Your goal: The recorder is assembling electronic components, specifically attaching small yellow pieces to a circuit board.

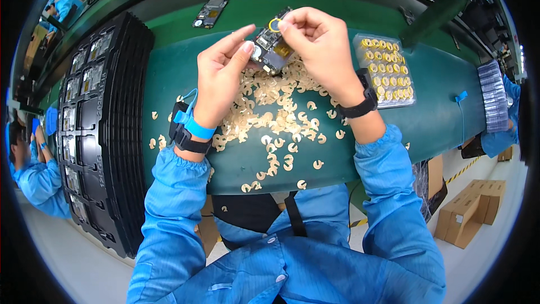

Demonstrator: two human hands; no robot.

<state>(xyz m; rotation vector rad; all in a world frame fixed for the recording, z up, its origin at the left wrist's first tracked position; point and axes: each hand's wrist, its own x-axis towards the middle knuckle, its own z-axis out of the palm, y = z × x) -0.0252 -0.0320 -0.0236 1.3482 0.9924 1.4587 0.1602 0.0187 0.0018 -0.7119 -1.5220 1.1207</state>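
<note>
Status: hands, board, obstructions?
Left hand holding circuit board; right hand at yellow ring over it. Loose cream pieces piled on table below; nothing visibly blocking.

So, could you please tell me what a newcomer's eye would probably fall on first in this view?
Probably the heap of cream C-shaped pieces strewn over the middle of the green table. Just above it in the picture, the left hand holds a dark circuit board, while the right hand is at its upper end, beside a yellow ring. The tall stack of black trays at the left may also stand out.
</note>
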